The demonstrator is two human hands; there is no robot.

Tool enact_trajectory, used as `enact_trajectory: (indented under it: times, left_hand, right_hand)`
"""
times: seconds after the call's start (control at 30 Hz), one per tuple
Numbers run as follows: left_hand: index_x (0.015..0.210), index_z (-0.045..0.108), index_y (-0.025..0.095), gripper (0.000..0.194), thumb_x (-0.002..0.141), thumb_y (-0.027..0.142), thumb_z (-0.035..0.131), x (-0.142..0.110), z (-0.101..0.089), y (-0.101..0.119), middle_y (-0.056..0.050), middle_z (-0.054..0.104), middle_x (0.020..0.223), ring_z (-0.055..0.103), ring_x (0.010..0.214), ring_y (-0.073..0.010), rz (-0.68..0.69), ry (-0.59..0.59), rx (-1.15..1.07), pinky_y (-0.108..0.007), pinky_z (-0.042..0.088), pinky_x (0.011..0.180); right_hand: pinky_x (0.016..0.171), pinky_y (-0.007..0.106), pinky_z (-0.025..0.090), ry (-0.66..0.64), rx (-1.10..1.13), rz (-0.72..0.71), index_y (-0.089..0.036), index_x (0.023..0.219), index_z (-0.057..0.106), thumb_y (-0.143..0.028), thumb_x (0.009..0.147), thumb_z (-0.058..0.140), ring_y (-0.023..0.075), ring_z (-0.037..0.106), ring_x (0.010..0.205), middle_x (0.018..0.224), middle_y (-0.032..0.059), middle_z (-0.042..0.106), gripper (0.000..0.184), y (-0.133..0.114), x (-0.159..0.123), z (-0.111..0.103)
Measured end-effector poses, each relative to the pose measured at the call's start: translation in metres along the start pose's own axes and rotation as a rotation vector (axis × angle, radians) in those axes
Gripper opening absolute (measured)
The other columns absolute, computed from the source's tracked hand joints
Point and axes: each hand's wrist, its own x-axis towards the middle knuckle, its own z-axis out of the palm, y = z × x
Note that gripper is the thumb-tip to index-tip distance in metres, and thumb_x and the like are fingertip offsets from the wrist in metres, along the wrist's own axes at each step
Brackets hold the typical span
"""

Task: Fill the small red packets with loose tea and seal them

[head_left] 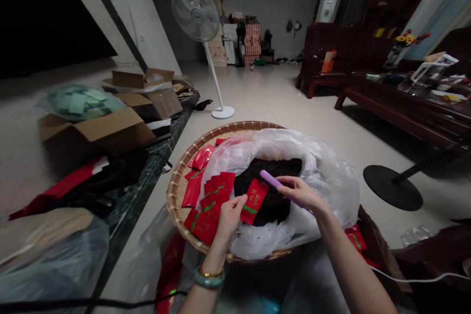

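Between the thumb and fingers of my left hand point(231, 213) is a red tea packet point(255, 200) with gold characters and a green stripe. My right hand point(298, 191) grips a long purple tool point(271, 178); its far end lies beside the packet's upper edge, and its exact kind is unclear. Beneath both hands, dark loose tea point(274, 211) fills a white plastic bag point(327, 171) with its rim folded outward. The bag rests in a round woven bamboo tray point(172, 181). Several more red packets point(219, 191) are fanned out just left of my left hand.
A white standing fan point(222, 112) stands beyond the tray. Open cardboard boxes point(110, 127) sit on a dark ledge at the left. To the right are a round black base point(393, 187) and a dark wooden table point(405, 108). A white cable point(412, 280) runs at lower right.
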Motion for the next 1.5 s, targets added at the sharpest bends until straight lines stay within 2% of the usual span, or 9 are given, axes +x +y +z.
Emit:
enact_trajectory:
  times: [0.13, 0.23, 0.47, 0.93, 1.0, 1.1, 1.23, 1.33, 1.5]
  left_hand:
    - [0.065, 0.072, 0.013, 0.038, 0.066, 0.050, 0.067, -0.002, 0.003, 0.005, -0.001, 0.066, 0.059, 0.056, 0.060, -0.0163, -0.004, -0.051, 0.031, -0.025, 0.044, 0.056]
    - [0.065, 0.071, 0.013, 0.038, 0.068, 0.050, 0.066, -0.002, 0.005, 0.005, 0.000, 0.064, 0.058, 0.055, 0.059, -0.0155, 0.003, -0.087, 0.041, -0.024, 0.043, 0.055]
    - [0.069, 0.073, 0.013, 0.038, 0.069, 0.051, 0.065, 0.000, 0.000, 0.005, 0.000, 0.064, 0.059, 0.056, 0.062, -0.0166, 0.017, -0.061, 0.076, -0.024, 0.044, 0.059]
    - [0.068, 0.072, 0.013, 0.037, 0.070, 0.049, 0.064, 0.003, -0.004, 0.005, 0.000, 0.065, 0.060, 0.055, 0.061, -0.0157, 0.038, -0.066, 0.070, -0.025, 0.044, 0.060]
    - [0.069, 0.073, 0.013, 0.036, 0.069, 0.048, 0.065, 0.004, -0.006, 0.003, 0.000, 0.065, 0.061, 0.056, 0.063, -0.0162, 0.039, -0.028, 0.057, -0.026, 0.045, 0.063]
    - [0.067, 0.073, 0.014, 0.035, 0.065, 0.049, 0.069, 0.004, -0.008, 0.003, 0.000, 0.065, 0.059, 0.056, 0.063, -0.0168, 0.033, 0.030, 0.049, -0.027, 0.045, 0.064]
    - [0.070, 0.074, 0.014, 0.037, 0.065, 0.050, 0.068, 0.002, -0.007, 0.007, -0.001, 0.066, 0.061, 0.057, 0.063, -0.0178, 0.011, -0.007, 0.034, -0.027, 0.046, 0.063]
    - [0.068, 0.073, 0.013, 0.037, 0.067, 0.050, 0.066, -0.001, -0.003, 0.008, -0.001, 0.065, 0.060, 0.057, 0.063, -0.0175, 0.025, -0.058, 0.079, -0.026, 0.045, 0.062]
    - [0.072, 0.074, 0.013, 0.038, 0.072, 0.049, 0.062, -0.007, 0.004, 0.011, -0.001, 0.066, 0.062, 0.055, 0.062, -0.0164, 0.007, -0.202, 0.109, -0.024, 0.043, 0.059]
  right_hand:
    - [0.074, 0.030, 0.048, -0.006, -0.148, -0.093, -0.015, 0.109, 0.067, -0.033, 0.073, 0.066, 0.0216, 0.062, 0.087, 0.102, 0.0063, 0.070, 0.041, 0.000, 0.003, 0.006]
    - [0.070, 0.030, 0.048, 0.043, -0.210, -0.128, -0.015, 0.103, 0.070, -0.030, 0.074, 0.063, 0.0220, 0.062, 0.082, 0.095, 0.0058, 0.072, 0.033, 0.005, 0.008, 0.013]
    - [0.059, 0.025, 0.047, -0.011, -0.109, -0.086, -0.014, 0.112, 0.065, -0.037, 0.074, 0.065, 0.0188, 0.062, 0.075, 0.099, 0.0071, 0.070, 0.045, 0.008, 0.007, 0.011]
    - [0.063, 0.027, 0.048, 0.055, -0.107, -0.123, -0.015, 0.107, 0.066, -0.034, 0.077, 0.062, 0.0190, 0.063, 0.078, 0.095, 0.0064, 0.071, 0.036, 0.011, 0.011, 0.007]
    - [0.071, 0.030, 0.049, 0.128, -0.187, -0.146, -0.015, 0.112, 0.063, -0.033, 0.079, 0.061, 0.0213, 0.063, 0.086, 0.103, 0.0080, 0.069, 0.038, 0.019, 0.015, 0.000]
    - [0.083, 0.037, 0.046, 0.282, -0.520, -0.169, -0.014, 0.113, 0.062, -0.027, 0.078, 0.062, 0.0246, 0.061, 0.094, 0.108, 0.0115, 0.067, 0.038, 0.036, 0.021, -0.009]
    - [0.087, 0.040, 0.042, 0.391, -0.794, -0.150, -0.014, 0.113, 0.061, -0.026, 0.080, 0.060, 0.0267, 0.059, 0.096, 0.104, 0.0142, 0.066, 0.035, 0.048, 0.023, -0.005]
    - [0.088, 0.037, 0.041, 0.464, -0.669, -0.237, -0.017, 0.108, 0.062, -0.033, 0.090, 0.048, 0.0238, 0.058, 0.097, 0.105, 0.0121, 0.066, 0.029, 0.039, 0.022, 0.010]
    - [0.065, 0.028, 0.044, 0.291, -0.466, -0.346, -0.021, 0.081, 0.065, -0.043, 0.088, 0.049, 0.0174, 0.059, 0.069, 0.075, 0.0030, 0.066, 0.028, 0.020, 0.022, 0.036]
